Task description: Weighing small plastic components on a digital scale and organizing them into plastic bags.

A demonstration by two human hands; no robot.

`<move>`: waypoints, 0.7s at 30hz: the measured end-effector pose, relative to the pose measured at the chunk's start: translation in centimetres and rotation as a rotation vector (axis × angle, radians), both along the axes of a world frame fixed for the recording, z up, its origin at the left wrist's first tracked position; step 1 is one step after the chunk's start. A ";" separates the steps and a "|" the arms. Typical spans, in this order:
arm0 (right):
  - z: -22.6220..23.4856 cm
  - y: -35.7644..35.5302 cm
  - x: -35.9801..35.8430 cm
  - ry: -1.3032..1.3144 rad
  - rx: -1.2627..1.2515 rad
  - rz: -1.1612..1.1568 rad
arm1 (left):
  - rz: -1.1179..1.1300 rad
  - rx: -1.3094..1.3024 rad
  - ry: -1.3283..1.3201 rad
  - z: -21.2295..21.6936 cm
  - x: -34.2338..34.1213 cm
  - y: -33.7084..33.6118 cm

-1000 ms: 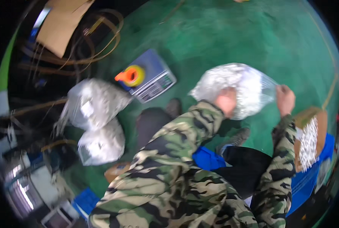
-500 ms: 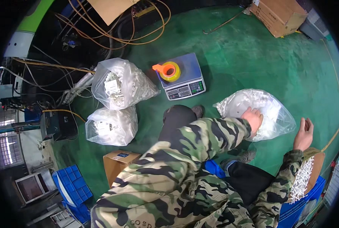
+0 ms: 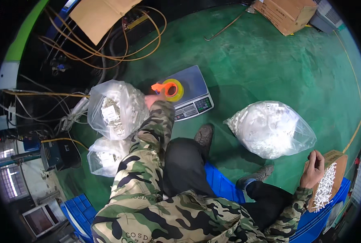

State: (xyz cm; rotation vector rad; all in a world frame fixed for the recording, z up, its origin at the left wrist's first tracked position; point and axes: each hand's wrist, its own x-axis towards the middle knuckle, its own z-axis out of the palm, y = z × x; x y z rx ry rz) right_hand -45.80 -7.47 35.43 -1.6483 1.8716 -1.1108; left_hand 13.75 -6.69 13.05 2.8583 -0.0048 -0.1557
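Note:
My left hand [image 3: 154,99] is at the orange tape dispenser [image 3: 160,88], which carries a roll of yellow tape [image 3: 176,92] and sits on a scale [image 3: 196,82]. Blur and my sleeve hide its fingers, so whether they grip the dispenser is unclear. My right hand [image 3: 312,171] is raised beside an open cardboard box [image 3: 337,172] of small white sticks [image 3: 324,189]. Its fingers are bent and pressed together; what they hold, if anything, does not show. A clear plastic bag [image 3: 269,129] full of white pieces lies on the floor between my hands, untouched.
Two more filled clear bags, an upper one [image 3: 117,109] and a lower one [image 3: 103,156], stand at the left. Cables and hoses [image 3: 144,48] run behind them. A blue crate [image 3: 223,184] is between my legs. A large carton [image 3: 286,16] stands at the far right.
My left hand has left the bag on the right and swung left to the tape dispenser. My right hand has lowered slightly and its fingers have curled in. The view has shifted.

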 end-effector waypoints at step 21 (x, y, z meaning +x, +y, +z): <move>-0.3 -1.5 8.0 0.100 -0.121 0.274 | -0.825 0.119 -0.039 -1.5 2.5 -1.5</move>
